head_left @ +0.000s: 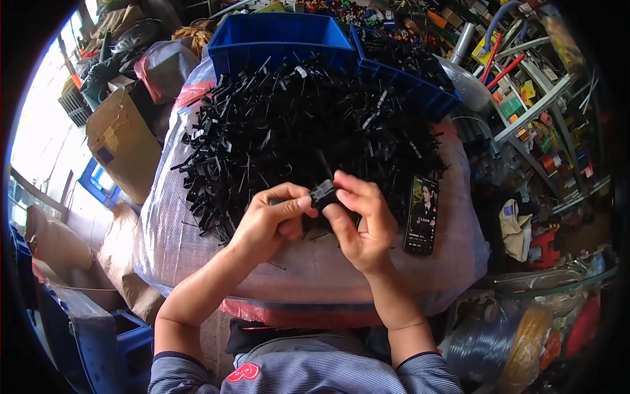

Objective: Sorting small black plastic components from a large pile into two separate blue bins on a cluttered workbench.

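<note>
— Progress? Hard to judge, I think. My left hand (269, 220) and right hand (357, 223) meet over one small black plastic part (323, 192), pinched between my left thumb and the fingertips (341, 182) of my right. Both sets of fingers are closed on it, not slack.

— And the rest?

— Just beyond my fingertips lies the heap of black plastic pieces (308, 125), spread over the big clear-wrapped sack (197, 243) I use as a table. It looks barely dented, so most of the work seems left. I cannot tell sorted pieces from unsorted ones.

— How many pieces?

— One in my fingers. The heap is far too many to count; hundreds is my guess. Further past it stand two blue bins: the left blue bin (279, 36) shows no contents from here, the right blue bin (410, 72) holds more black parts.

— Anything else close?

— One phone (421, 215), lying flat just to the right of my right hand, not touching it. A few stray black slivers sit under my palms.
</note>
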Available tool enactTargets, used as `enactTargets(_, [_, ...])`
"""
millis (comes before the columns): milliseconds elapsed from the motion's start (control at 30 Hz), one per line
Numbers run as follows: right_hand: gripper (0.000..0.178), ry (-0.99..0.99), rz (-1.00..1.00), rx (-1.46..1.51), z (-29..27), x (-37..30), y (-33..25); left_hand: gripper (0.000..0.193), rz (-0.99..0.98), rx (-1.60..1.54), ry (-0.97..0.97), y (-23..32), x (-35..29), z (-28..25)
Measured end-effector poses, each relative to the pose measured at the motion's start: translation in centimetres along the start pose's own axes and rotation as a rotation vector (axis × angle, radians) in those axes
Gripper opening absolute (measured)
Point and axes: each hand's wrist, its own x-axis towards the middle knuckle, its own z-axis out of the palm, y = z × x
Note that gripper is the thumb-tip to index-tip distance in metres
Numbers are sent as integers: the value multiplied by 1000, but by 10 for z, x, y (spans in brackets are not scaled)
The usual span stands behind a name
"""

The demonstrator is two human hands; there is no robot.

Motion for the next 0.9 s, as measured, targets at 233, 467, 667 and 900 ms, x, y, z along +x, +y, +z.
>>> enactTargets(233, [32, 74, 449, 358, 0, 2, -6, 15, 271, 624, 124, 2, -3, 7])
enactTargets(467, [25, 78, 477, 306, 1, -3, -10, 17, 305, 557, 140, 0, -4, 12])
enactTargets(667, [19, -101, 431, 320, -2, -3, -6, 18, 721, 898, 86, -11, -3, 6])
enactTargets(900, [12, -157, 937, 1065, -4, -10, 10, 26, 1018, 1167, 100, -12, -9, 13])
